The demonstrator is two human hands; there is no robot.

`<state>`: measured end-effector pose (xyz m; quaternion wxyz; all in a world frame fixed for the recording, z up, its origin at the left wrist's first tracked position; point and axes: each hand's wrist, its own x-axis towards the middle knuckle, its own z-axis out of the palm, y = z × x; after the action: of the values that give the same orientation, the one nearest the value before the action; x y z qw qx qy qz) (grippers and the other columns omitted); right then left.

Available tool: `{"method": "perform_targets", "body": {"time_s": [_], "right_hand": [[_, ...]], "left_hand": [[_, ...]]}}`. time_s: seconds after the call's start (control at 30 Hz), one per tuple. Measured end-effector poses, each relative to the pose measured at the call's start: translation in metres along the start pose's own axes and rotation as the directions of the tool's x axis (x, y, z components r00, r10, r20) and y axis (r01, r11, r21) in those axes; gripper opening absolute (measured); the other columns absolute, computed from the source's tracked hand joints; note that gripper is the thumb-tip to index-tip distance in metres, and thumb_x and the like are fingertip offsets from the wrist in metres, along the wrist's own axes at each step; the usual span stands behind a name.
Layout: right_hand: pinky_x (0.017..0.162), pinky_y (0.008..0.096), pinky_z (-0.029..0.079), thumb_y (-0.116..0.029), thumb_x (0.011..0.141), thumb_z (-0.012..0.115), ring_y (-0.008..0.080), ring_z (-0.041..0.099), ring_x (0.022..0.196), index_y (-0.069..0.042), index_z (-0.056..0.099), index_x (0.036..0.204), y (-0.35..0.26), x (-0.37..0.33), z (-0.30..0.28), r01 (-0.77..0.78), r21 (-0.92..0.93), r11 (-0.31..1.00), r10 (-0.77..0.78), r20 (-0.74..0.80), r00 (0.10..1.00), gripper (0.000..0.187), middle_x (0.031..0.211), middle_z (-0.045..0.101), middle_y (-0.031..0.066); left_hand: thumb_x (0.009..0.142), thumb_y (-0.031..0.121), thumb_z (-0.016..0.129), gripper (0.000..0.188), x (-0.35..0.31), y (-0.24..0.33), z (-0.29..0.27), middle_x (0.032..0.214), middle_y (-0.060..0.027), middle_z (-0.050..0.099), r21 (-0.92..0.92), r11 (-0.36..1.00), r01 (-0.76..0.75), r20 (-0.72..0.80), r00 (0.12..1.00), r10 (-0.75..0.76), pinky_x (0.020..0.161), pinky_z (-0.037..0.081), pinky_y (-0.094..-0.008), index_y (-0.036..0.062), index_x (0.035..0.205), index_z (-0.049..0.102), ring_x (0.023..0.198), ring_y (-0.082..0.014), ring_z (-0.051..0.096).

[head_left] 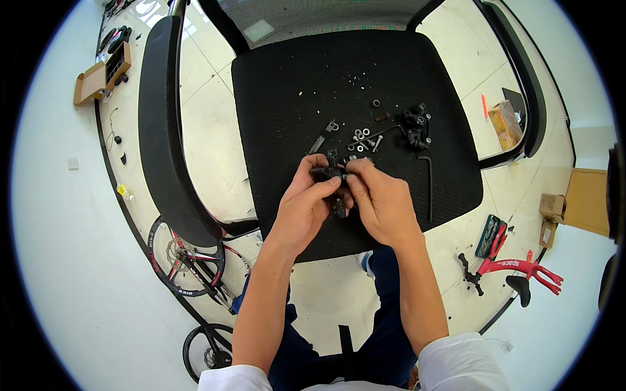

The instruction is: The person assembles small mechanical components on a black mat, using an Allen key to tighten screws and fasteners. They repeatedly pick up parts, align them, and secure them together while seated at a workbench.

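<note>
Above the front half of a black chair seat (280, 98), my left hand (301, 214) is closed around a small black metal bike part (326, 174). The thumb and fingers of my right hand (386, 201) pinch at that part's right end; what lies between them is too small and covered to make out. A black part (339, 208) shows just below my fingers. Beyond my hands lie loose bolts and washers (366, 138), a slim black arm (320, 139) and a black bolted assembly (415, 128). An L-shaped hex key (430, 190) rests right of my right hand.
Another thin hex key (377, 135) lies by the assembly, and a small ring (375, 103) sits farther back. Armrests (160, 130) flank the seat. On the floor are bike wheels (186, 257), a red bike frame (512, 265), an open cardboard box (91, 83) and a yellow box (504, 124).
</note>
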<state>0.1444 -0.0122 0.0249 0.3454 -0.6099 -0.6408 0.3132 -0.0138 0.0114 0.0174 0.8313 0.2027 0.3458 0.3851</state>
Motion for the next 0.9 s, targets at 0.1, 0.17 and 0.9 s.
{"method": "perform_targets", "body": {"time_s": [0.1, 0.17, 0.9], "right_hand": [[0.057, 0.0372, 0.050, -0.018, 0.096, 0.058, 0.0293, 0.066, 0.067, -0.007, 0.060, 0.098, -0.001, -0.001, 0.004, 0.038, -0.061, 0.997, -0.037, 0.005, 0.999, 0.011, 0.078, 0.066, 0.0071], [0.057, 0.0373, 0.050, -0.019, 0.096, 0.059, 0.0295, 0.066, 0.067, -0.007, 0.060, 0.097, -0.001, -0.001, 0.010, 0.044, -0.069, 0.997, -0.046, -0.021, 0.999, 0.012, 0.077, 0.066, 0.0068], [0.068, 0.0260, 0.050, -0.007, 0.068, 0.076, 0.0118, 0.060, 0.075, -0.004, 0.065, 0.101, 0.042, 0.002, -0.051, -0.146, 0.365, 0.919, 0.279, -0.344, 0.896, 0.035, 0.091, 0.064, 0.0042]], "left_hand": [[0.096, 0.007, 0.053, 0.027, -0.001, 0.003, -0.005, 0.101, -0.0113, 0.056, 0.036, 0.999, 0.031, 0.005, 0.999, -0.031, 0.072, 0.048, -0.0345, 0.0039, 0.119, 0.040, 0.082, -0.0200, 0.060], [0.096, 0.008, 0.053, 0.027, -0.001, 0.005, -0.006, 0.099, -0.0108, 0.056, 0.045, 0.998, 0.032, -0.009, 0.999, -0.032, 0.069, 0.048, -0.0335, 0.0042, 0.119, 0.040, 0.080, -0.0197, 0.060], [0.086, 0.016, 0.071, 0.052, 0.014, -0.008, -0.029, 0.099, -0.0105, 0.059, 0.745, 0.662, -0.082, -0.364, 0.781, 0.507, 0.077, 0.048, -0.0295, 0.0000, 0.125, 0.041, 0.084, -0.0151, 0.058]]}}
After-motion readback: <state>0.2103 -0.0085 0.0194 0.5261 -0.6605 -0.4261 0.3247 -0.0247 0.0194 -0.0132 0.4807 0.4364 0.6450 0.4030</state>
